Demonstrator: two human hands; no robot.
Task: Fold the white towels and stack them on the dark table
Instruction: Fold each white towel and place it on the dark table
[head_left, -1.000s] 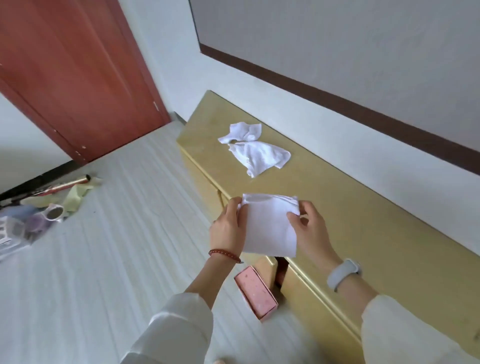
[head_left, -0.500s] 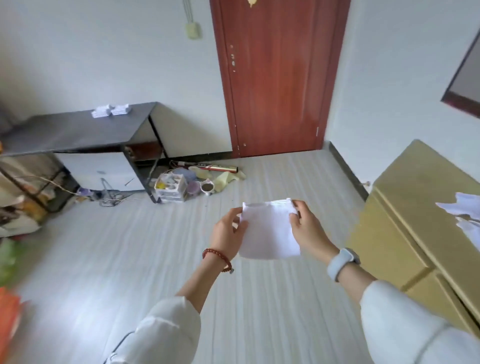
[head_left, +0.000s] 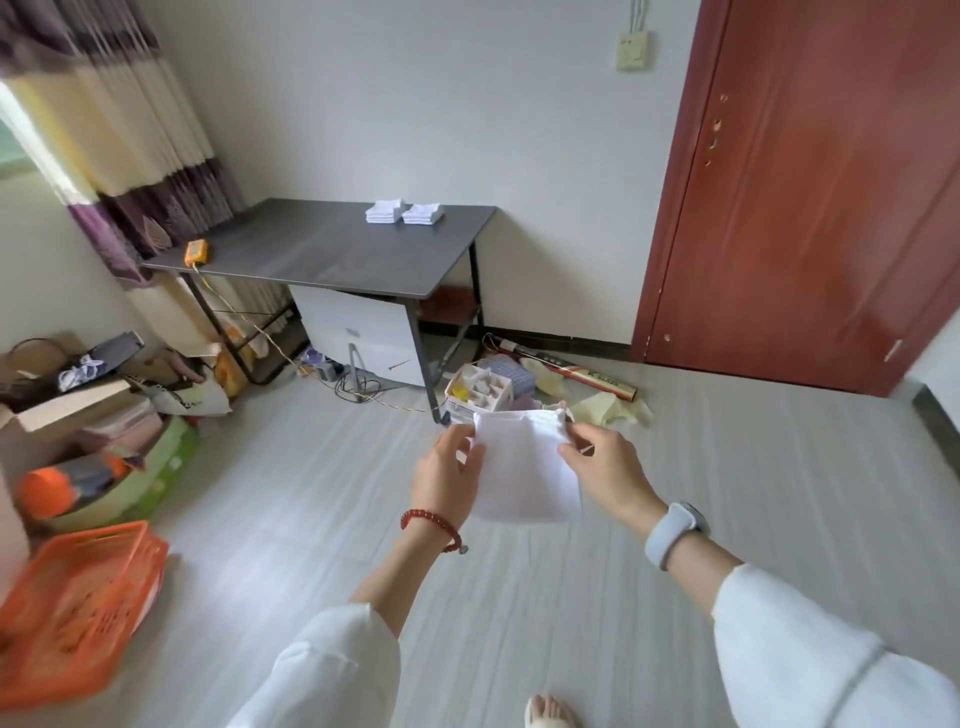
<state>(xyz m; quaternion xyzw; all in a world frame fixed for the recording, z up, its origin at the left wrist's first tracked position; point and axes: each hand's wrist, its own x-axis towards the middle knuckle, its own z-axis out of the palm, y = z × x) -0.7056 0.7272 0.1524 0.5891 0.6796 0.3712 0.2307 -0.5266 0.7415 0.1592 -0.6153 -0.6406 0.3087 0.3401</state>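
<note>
Folded white cloth towel (head_left: 524, 467), pinched at its upper corners by left hand (head_left: 448, 480) and right hand (head_left: 605, 475), fingers closed on fabric to keep folds flat, carried above floor toward two white stacks (head_left: 405, 212) on dark desk (head_left: 332, 249).

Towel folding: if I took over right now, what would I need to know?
Left hand and right hand each pinch a top corner of a folded white towel, held in the air over the floor.
Two stacks of folded towels already sit side by side at the back of the dark table.
Left: carry this towel to the table and add it to a stack. No unfolded towels show in this view.
</note>
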